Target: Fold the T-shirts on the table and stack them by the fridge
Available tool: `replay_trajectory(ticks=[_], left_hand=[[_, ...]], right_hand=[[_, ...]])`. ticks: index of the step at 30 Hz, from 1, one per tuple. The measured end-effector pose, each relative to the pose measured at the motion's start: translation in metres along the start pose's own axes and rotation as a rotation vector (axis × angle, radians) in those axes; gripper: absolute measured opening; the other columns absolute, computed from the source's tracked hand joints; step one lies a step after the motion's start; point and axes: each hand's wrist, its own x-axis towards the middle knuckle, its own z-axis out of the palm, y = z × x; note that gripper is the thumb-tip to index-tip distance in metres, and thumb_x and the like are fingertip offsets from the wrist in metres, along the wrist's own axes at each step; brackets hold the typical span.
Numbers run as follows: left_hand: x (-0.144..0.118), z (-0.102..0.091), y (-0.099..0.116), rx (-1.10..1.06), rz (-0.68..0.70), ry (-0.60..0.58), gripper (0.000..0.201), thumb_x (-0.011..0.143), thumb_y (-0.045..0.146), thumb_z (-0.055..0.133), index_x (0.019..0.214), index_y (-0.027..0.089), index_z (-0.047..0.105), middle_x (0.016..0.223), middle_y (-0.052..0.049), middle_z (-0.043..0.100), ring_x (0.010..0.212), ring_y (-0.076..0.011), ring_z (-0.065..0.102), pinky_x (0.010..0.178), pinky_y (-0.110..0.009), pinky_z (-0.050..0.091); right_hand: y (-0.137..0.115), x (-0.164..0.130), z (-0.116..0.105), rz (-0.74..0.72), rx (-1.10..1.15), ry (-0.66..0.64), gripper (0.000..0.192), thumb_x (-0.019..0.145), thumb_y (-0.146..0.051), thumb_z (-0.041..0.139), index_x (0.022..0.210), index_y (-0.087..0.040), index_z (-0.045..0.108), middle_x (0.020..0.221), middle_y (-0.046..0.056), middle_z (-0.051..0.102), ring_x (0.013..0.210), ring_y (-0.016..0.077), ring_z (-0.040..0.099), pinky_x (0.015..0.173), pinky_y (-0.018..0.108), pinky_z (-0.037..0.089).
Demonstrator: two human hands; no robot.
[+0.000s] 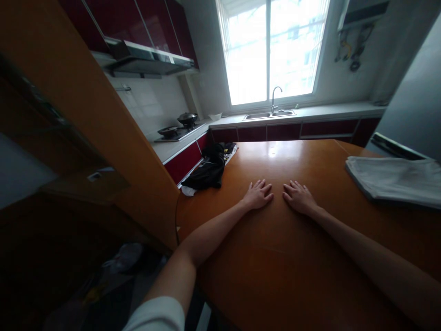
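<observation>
My left hand point(258, 195) lies flat on the brown wooden table point(262, 266), palm down, its fingers spread. A short gap to its right, my right hand point(299, 197) rests the same way, palm down with the fingers apart. Neither hand holds anything; both touch only the tabletop. Left of my left hand, at the table's far left edge, is a crumpled heap of black clothing point(210, 170) with some white and patterned parts. Folded white cloth point(396, 177) with a grey underside lies on the right part of the table, apart from my right hand.
Beyond the table runs a white counter with a steel sink point(258, 116) and a curved faucet point(273, 99) under a window. Pans point(188, 119) stand on the stove at the left, below a range hood point(151, 59). A wooden cabinet point(138, 174) borders the table's left side.
</observation>
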Motion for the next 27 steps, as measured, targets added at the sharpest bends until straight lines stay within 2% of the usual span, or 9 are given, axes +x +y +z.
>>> replay_trajectory(ticks=[5,9,11,15,17,20,22,23,27], left_hand=[[0.0,0.001,0.001,-0.042,0.008,0.052,0.056,0.101,0.058,0.041,0.147,0.028,0.051,0.164,-0.008,0.035,0.153,-0.03,0.026,0.122,-0.059,0.019],[0.006,-0.002,-0.009,-0.084,-0.069,0.168,0.045,0.103,0.044,0.043,0.14,0.022,0.057,0.151,-0.007,0.053,0.143,-0.021,0.043,0.121,-0.04,0.031],[0.009,-0.008,-0.024,-0.07,-0.141,0.228,0.045,0.102,0.036,0.044,0.142,0.017,0.054,0.149,-0.01,0.054,0.142,-0.0196,0.045,0.121,-0.035,0.032],[0.004,-0.034,-0.071,0.018,-0.34,0.353,0.046,0.099,0.026,0.046,0.143,0.014,0.053,0.157,-0.015,0.044,0.15,-0.0286,0.031,0.125,-0.05,0.019],[-0.004,-0.047,-0.098,0.103,-0.468,0.434,0.048,0.098,0.027,0.049,0.144,0.013,0.052,0.159,-0.015,0.041,0.152,-0.031,0.027,0.125,-0.052,0.016],[-0.017,-0.06,-0.131,0.179,-0.646,0.517,0.066,0.097,0.036,0.052,0.153,0.005,0.037,0.161,-0.022,0.034,0.153,-0.0342,0.021,0.124,-0.054,0.017],[-0.024,-0.062,-0.147,0.17,-0.734,0.507,0.073,0.097,0.039,0.053,0.156,0.002,0.029,0.161,-0.024,0.033,0.153,-0.0353,0.021,0.123,-0.055,0.017],[-0.026,-0.062,-0.152,0.155,-0.766,0.485,0.073,0.097,0.039,0.053,0.156,0.003,0.029,0.159,-0.025,0.037,0.152,-0.0353,0.024,0.122,-0.055,0.018],[-0.029,-0.059,-0.16,0.119,-0.822,0.437,0.068,0.095,0.037,0.058,0.154,0.007,0.038,0.143,-0.023,0.055,0.138,-0.0348,0.045,0.118,-0.052,0.026]], right_hand=[[0.001,0.001,0.001,0.005,-0.009,-0.005,0.059,0.102,-0.049,0.037,0.151,-0.019,0.05,0.161,0.017,0.038,0.151,0.0327,0.03,0.12,0.052,0.023],[0.003,0.0,0.002,0.005,-0.006,-0.003,0.059,0.102,-0.049,0.037,0.15,-0.019,0.05,0.161,0.017,0.039,0.151,0.0325,0.03,0.12,0.052,0.023],[0.004,0.0,0.003,0.004,-0.007,-0.001,0.058,0.102,-0.049,0.036,0.149,-0.019,0.051,0.161,0.017,0.039,0.151,0.032,0.03,0.12,0.052,0.023],[0.003,0.0,0.003,-0.002,-0.012,-0.01,0.059,0.102,-0.049,0.036,0.149,-0.019,0.051,0.161,0.017,0.039,0.151,0.0323,0.03,0.12,0.052,0.023],[0.003,0.001,0.004,-0.002,-0.01,-0.016,0.059,0.102,-0.049,0.036,0.15,-0.019,0.051,0.161,0.017,0.038,0.151,0.0328,0.029,0.12,0.052,0.023],[0.003,0.001,0.004,-0.002,-0.006,-0.013,0.059,0.102,-0.05,0.036,0.15,-0.019,0.05,0.161,0.017,0.038,0.151,0.033,0.029,0.12,0.053,0.023],[0.004,0.002,0.005,-0.006,-0.007,-0.008,0.059,0.102,-0.049,0.037,0.15,-0.019,0.051,0.161,0.017,0.038,0.151,0.0331,0.029,0.119,0.053,0.023],[0.004,0.002,0.005,-0.008,-0.009,-0.005,0.059,0.101,-0.049,0.037,0.15,-0.019,0.051,0.161,0.017,0.039,0.15,0.0332,0.03,0.119,0.053,0.024],[0.003,0.001,0.005,-0.005,-0.014,0.003,0.059,0.101,-0.05,0.036,0.15,-0.019,0.051,0.16,0.016,0.04,0.15,0.0322,0.031,0.119,0.053,0.024]])
